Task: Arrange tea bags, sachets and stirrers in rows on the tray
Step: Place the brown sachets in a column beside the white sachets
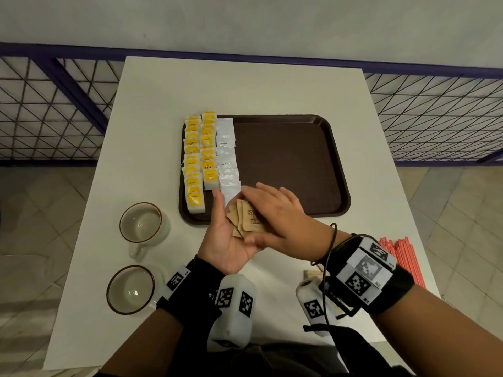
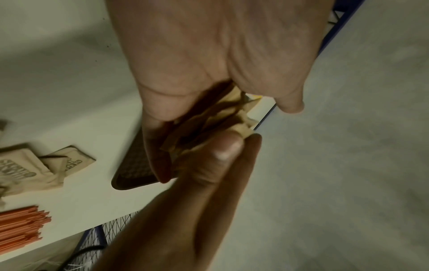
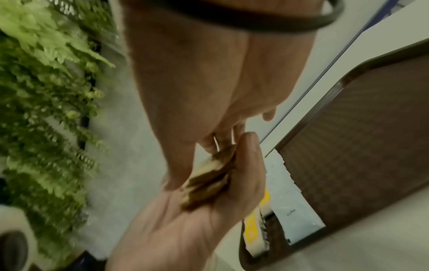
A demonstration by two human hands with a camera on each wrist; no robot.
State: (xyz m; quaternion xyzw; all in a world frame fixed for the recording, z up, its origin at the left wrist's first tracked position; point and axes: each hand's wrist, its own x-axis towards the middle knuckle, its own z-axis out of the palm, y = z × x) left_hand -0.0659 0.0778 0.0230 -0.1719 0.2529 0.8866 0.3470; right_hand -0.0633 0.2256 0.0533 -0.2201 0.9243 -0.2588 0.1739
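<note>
A: Two rows of yellow tea bags (image 1: 200,155) lay along the left side of the brown tray (image 1: 294,164), with one row of white sachets (image 1: 227,156) just beside them on the right.

B: And the hands?

A: The left hand (image 1: 231,238) was palm up over the tray's near edge, cradling a fanned stack of brown sachets (image 1: 246,220). Its fingers (image 3: 249,165) were curled loosely around the stack.

B: The right one?

A: The right hand (image 1: 277,213) lay across the top of that stack — thumb (image 2: 223,146) pressed against the sachets' edge, the other fingers (image 1: 261,191) stretched over them, pinching the top ones.

B: Anything else on the desk (image 1: 245,85)?

A: More brown sachets (image 2: 30,168) lay loose near the right edge, and a bundle of orange stirrers (image 1: 402,259) beside them — well apart from the tray. Two cups (image 1: 141,227) stood at the left, near the tray's front corner.
</note>
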